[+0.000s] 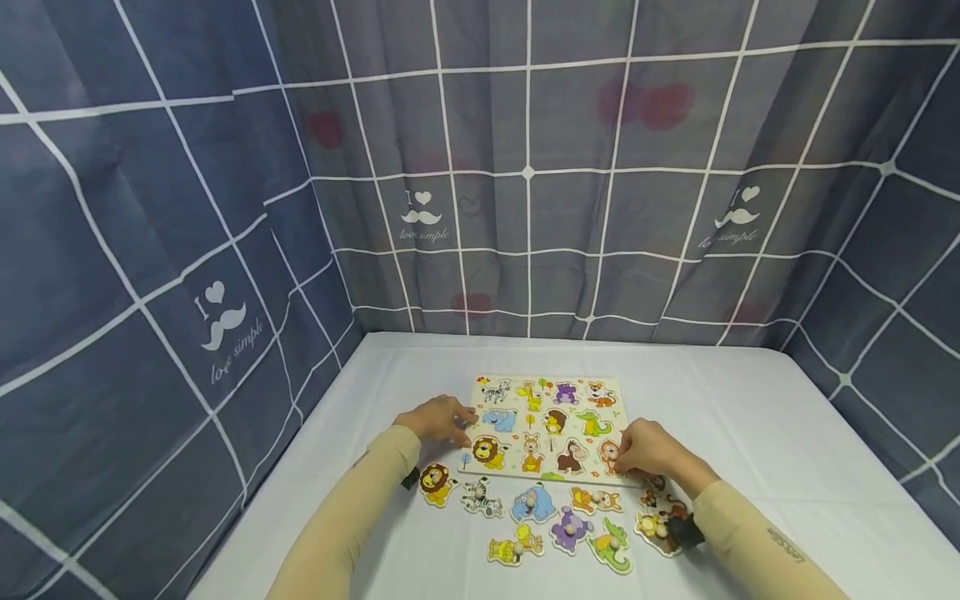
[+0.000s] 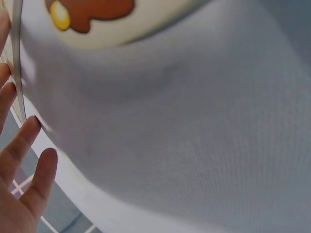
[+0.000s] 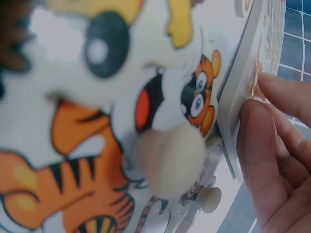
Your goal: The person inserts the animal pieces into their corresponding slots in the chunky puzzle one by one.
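Note:
A wooden peg puzzle board (image 1: 517, 421) printed with animals lies flat on the table. My left hand (image 1: 438, 419) is at its left edge, fingers spread and fairly straight; in the left wrist view the fingertips (image 2: 33, 124) touch the board's rim (image 2: 17, 63). With curled fingers, my right hand (image 1: 654, 452) pinches the lower right corner beside the printed monkey (image 1: 609, 455). The right wrist view shows the thumb (image 3: 262, 160) against the board's edge (image 3: 231, 111). Closest to the right hand lies a tiger piece (image 3: 92, 165) with a round knob (image 3: 170, 160).
In front of the board lie knobbed pieces: lion (image 1: 437, 485), zebra (image 1: 482, 498), elephant (image 1: 533, 503), kangaroo (image 1: 597, 500), giraffe (image 1: 513, 547), purple hippo (image 1: 571, 531) and crocodile (image 1: 611, 546). Overlapping pieces (image 1: 658, 525) are partly hidden under the right wrist. Grid-patterned curtains (image 1: 480, 208) surround the white table (image 1: 405, 358).

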The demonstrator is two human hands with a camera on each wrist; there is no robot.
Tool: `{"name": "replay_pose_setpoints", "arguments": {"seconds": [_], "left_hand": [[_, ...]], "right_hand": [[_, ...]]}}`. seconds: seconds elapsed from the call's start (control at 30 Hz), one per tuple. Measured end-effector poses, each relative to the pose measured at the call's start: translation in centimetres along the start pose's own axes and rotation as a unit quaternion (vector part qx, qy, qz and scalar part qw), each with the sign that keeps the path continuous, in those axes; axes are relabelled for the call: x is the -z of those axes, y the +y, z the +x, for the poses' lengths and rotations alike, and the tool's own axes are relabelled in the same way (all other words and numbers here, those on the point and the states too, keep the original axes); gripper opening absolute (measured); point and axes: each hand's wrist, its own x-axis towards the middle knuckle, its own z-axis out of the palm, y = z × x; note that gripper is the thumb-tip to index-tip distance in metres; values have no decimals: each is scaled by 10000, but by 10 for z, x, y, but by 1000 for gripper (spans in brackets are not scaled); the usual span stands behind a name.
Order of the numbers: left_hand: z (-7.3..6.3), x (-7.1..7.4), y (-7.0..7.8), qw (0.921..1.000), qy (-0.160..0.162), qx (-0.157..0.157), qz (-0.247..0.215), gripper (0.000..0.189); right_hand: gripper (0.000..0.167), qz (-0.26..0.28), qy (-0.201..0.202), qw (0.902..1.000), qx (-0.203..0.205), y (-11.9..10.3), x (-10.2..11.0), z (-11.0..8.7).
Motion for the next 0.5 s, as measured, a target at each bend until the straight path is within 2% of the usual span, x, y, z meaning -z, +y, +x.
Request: {"name": "replay_pose_setpoints", "arguments": {"seconds": [0.13, 0.5], "left_hand": [[0, -2, -1, 9999, 3, 74, -81, 55], [0, -1, 0, 10000, 6, -23, -82, 55]], "right_hand": [[20, -24, 34, 10000, -17, 0, -1, -1], [20, 130, 34, 9998, 111, -2, -3, -7]]}}
